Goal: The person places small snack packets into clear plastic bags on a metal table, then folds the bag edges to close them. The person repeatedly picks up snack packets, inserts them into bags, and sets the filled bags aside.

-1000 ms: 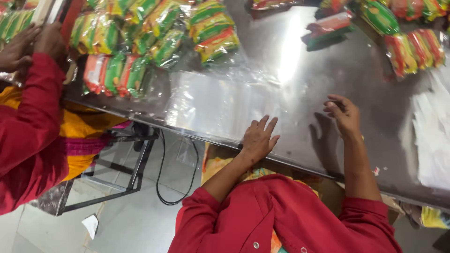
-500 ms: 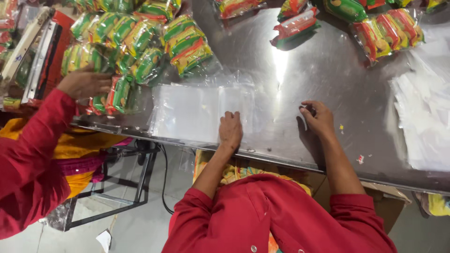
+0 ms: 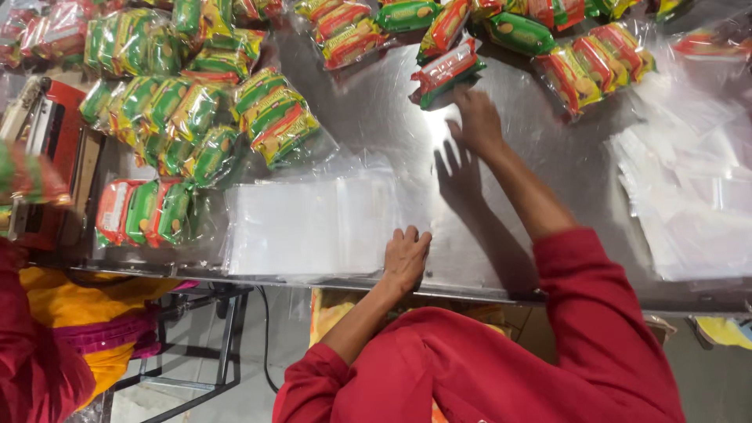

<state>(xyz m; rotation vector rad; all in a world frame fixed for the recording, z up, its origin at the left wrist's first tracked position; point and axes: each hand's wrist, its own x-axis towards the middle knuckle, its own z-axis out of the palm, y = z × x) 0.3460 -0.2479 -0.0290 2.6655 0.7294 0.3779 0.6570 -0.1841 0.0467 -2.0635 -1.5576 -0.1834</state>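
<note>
My left hand [image 3: 406, 256] lies flat on the right edge of a stack of clear plastic bags [image 3: 309, 225] near the front rim of the steel table [image 3: 376, 117]. My right hand [image 3: 476, 121] is stretched forward, fingers spread, just below a red and green snack packet [image 3: 446, 72]; whether it touches the packet I cannot tell. It holds nothing. My red sleeves fill the bottom of the view.
Bundles of green, yellow and red snack packets [image 3: 196, 117] cover the left and far side of the table. A second pile of clear bags [image 3: 689, 196] lies at the right. A red sealing machine [image 3: 47, 149] stands at the left beside a co-worker's red sleeve [image 3: 31, 376].
My right hand has reached from the table's front toward the far packets. My left hand stays on the bag stack. The co-worker's hand has left the bundles at the left.
</note>
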